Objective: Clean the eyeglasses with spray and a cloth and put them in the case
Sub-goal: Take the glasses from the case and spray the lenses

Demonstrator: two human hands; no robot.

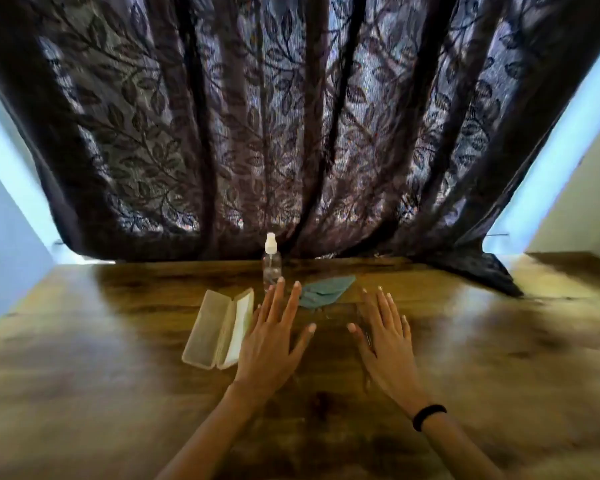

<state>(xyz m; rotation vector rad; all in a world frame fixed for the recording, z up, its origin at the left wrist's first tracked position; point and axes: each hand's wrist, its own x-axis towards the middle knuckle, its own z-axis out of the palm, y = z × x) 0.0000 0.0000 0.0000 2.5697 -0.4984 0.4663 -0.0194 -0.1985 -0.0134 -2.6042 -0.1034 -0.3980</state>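
A pale, translucent glasses case (212,329) lies open on the wooden table (118,393), left of centre. A clear spray bottle (272,263) with a white nozzle stands upright behind it. A teal cloth (328,289) lies crumpled to the right of the bottle. My left hand (274,336) is spread flat, palm down, beside the case's right half, its fingertips in front of the bottle's base. My right hand (383,341) is spread flat too, just in front of the cloth. Neither hand holds anything. I cannot make out the eyeglasses; only faint thin lines show beside my right hand.
A dark leaf-patterned curtain (291,133) hangs behind the table's far edge, and its right end drapes onto the tabletop (482,271). Pale walls stand at both sides. A black band (428,416) is on my right wrist.
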